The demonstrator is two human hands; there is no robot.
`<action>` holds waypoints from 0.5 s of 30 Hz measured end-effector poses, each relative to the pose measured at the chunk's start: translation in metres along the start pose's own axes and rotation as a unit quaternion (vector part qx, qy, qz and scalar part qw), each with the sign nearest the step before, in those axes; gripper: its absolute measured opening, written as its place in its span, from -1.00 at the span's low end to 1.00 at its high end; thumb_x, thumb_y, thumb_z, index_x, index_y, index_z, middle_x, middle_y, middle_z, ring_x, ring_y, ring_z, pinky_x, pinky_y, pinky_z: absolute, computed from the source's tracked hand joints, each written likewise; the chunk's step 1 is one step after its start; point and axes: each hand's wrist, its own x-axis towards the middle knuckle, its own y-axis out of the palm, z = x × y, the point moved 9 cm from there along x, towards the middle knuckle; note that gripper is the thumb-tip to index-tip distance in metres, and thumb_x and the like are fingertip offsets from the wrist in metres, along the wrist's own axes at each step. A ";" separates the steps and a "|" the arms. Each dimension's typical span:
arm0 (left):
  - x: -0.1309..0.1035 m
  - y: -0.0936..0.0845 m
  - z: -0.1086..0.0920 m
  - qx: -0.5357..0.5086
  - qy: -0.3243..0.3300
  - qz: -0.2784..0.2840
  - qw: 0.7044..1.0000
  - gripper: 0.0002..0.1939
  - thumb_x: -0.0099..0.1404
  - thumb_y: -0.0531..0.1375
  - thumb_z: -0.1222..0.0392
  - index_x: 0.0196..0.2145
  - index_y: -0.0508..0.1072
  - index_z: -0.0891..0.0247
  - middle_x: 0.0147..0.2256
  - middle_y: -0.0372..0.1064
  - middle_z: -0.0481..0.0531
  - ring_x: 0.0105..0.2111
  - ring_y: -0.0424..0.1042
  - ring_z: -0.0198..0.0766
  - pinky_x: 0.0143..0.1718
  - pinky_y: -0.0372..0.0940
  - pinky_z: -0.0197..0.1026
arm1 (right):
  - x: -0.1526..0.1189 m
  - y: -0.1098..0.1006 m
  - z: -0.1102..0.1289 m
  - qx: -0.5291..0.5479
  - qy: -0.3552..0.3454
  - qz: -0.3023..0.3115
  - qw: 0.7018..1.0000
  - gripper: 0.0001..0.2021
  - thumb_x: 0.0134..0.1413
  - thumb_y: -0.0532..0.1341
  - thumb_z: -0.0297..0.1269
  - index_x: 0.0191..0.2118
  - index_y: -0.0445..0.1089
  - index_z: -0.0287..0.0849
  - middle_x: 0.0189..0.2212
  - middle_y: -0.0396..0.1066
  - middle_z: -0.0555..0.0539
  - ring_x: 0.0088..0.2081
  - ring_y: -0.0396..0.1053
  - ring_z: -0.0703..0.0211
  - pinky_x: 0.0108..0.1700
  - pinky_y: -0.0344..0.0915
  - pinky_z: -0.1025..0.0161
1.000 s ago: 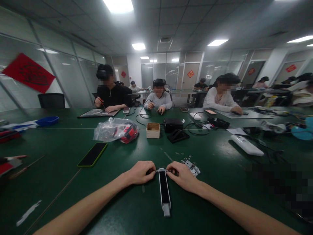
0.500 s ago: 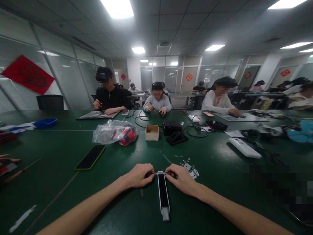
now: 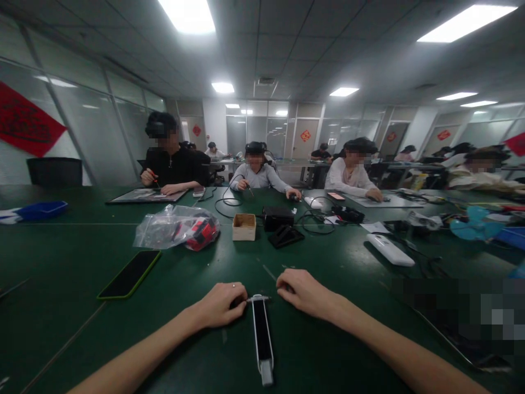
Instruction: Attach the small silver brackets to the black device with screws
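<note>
A long, narrow device [image 3: 262, 334] with a pale frame and a black middle lies on the green table, its silver block end towards me. A thin metal rod [image 3: 266, 299] crosses its far end and sticks out on both sides. My left hand [image 3: 225, 304] pinches the rod's left end between thumb and fingers. My right hand [image 3: 305, 293] is apart from the device, a little to its right, with curled fingers and thumb close together. Whether anything is between those fingertips is hidden. The small metal parts beyond that hand are covered from view.
A phone with a green edge [image 3: 130, 275] lies left. Farther off are a clear plastic bag with red parts [image 3: 180, 227], a small box [image 3: 244, 227], a black stand [image 3: 286, 235] and a white device [image 3: 389, 249]. Several people [image 3: 262, 169] sit across the table.
My right hand has left the rod's right end and moved right, over the small metal parts. My left hand stays on the rod. The view has turned slightly right.
</note>
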 end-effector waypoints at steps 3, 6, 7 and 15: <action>-0.001 -0.002 0.000 -0.007 -0.005 0.000 1.000 -0.89 0.26 0.02 0.25 -0.31 0.33 0.24 -0.36 0.34 -0.02 -0.43 0.32 -0.31 -0.39 0.16 -0.30 | -0.001 -0.035 -0.016 -0.043 0.013 -0.043 0.998 -0.86 0.13 0.11 -0.32 -0.28 0.41 -0.17 -0.32 0.38 -0.06 -0.31 0.33 0.20 -0.26 0.25 0.28; -0.001 -0.002 0.000 -0.011 -0.003 -0.001 1.000 -0.88 0.27 0.02 0.24 -0.32 0.33 0.24 -0.37 0.34 -0.03 -0.43 0.32 -0.31 -0.39 0.16 -0.31 | 0.000 -0.048 -0.040 -0.107 0.033 -0.029 0.993 -0.86 0.12 0.10 -0.36 -0.33 0.41 -0.17 -0.34 0.39 -0.07 -0.31 0.33 0.18 -0.28 0.22 0.28; -0.002 -0.002 0.000 -0.011 -0.004 -0.002 1.000 -0.88 0.27 0.02 0.23 -0.32 0.34 0.24 -0.37 0.34 -0.03 -0.43 0.32 -0.31 -0.39 0.16 -0.31 | 0.000 -0.047 -0.048 -0.123 0.041 -0.015 0.991 -0.86 0.10 0.11 -0.38 -0.35 0.42 -0.17 -0.34 0.39 -0.08 -0.32 0.34 0.17 -0.29 0.20 0.29; -0.001 -0.001 0.001 -0.010 -0.004 -0.003 1.000 -0.89 0.27 0.02 0.24 -0.31 0.33 0.24 -0.37 0.34 -0.04 -0.43 0.32 -0.32 -0.39 0.16 -0.31 | 0.007 -0.019 -0.090 -0.168 0.077 0.040 0.982 -0.85 0.03 0.14 -0.41 -0.36 0.47 -0.15 -0.34 0.41 -0.10 -0.32 0.36 0.15 -0.38 0.15 0.33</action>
